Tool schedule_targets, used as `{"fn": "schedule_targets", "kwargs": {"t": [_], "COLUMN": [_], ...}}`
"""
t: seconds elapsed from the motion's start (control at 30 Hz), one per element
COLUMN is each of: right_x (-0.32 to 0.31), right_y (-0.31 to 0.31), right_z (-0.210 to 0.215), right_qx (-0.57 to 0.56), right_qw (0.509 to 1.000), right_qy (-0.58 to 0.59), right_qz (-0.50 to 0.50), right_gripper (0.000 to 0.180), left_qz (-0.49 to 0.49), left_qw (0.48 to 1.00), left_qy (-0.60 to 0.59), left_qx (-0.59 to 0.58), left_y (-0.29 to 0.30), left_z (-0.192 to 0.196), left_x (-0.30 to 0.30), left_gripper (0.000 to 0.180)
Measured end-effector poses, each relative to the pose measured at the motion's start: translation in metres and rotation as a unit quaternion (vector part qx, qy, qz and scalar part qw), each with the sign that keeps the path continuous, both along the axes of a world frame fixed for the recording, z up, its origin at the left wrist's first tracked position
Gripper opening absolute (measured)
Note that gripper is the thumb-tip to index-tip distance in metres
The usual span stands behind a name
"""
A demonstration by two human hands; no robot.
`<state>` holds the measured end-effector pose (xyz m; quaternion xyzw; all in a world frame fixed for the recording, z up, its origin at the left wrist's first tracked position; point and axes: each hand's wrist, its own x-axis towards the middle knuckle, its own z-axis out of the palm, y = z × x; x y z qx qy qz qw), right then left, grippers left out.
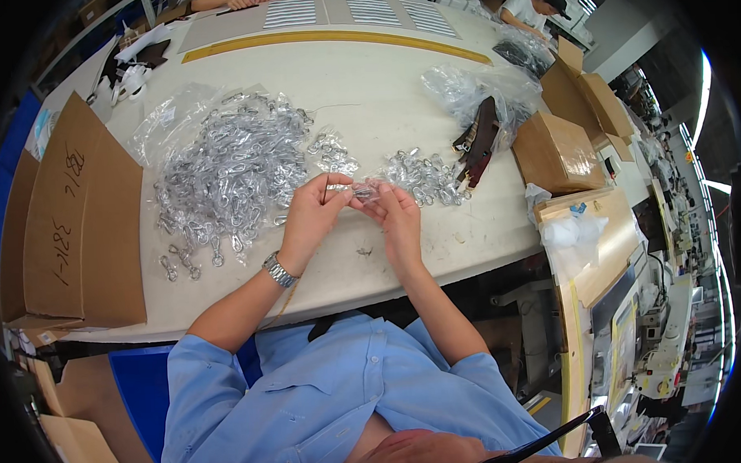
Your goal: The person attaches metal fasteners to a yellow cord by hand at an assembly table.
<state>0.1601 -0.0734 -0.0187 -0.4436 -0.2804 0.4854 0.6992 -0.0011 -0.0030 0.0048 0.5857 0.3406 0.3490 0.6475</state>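
Observation:
Between my two hands, over the near part of the white table (461, 253), is a small clear plastic bag (364, 192) with shiny metal pieces in it. The fingers of my left hand (311, 216) pinch its left end, and those of my right hand (398, 222) close on its right end. Left of them spreads a big heap of silver metal snap hooks (229, 163), many in clear plastic. A small cluster of wrapped hooks (333, 154) sits just beyond my fingers. Right of my right hand lies another, smaller pile of hooks (422, 177).
An open cardboard box (93, 233) stands at the left edge. A dark red and black zippered item (480, 138) lies near clear plastic bags (455, 90) and cardboard boxes (557, 151) on the right. A yellow ruler (331, 40) crosses the far side, where other people work.

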Motion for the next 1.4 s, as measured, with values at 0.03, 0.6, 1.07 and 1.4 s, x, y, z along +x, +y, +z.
{"fn": "schedule_targets", "kwargs": {"t": [0.03,0.6,1.07,1.4], "right_x": [-0.003,-0.025,0.006,0.028], "right_y": [-0.001,-0.004,-0.025,-0.029], "right_z": [0.000,-0.008,0.004,0.018], "right_qx": [0.000,0.018,-0.002,-0.109], "right_qw": [1.000,0.996,0.996,0.930], "right_qy": [0.001,0.066,0.050,0.008], "right_qz": [0.000,0.050,0.078,0.350], "right_gripper": [0.036,0.031,0.025,0.018], "left_qz": [0.010,-0.004,-0.128,-0.178], "left_qw": [1.000,0.994,0.986,0.983], "left_qy": [0.003,-0.088,-0.028,0.021], "left_qx": [0.017,-0.061,-0.106,0.043], "left_y": [-0.002,-0.010,0.014,0.017], "left_z": [0.000,0.000,0.015,-0.017], "left_x": [0.001,0.006,-0.014,-0.003], "left_gripper": [0.022,0.037,0.030,0.014]}}
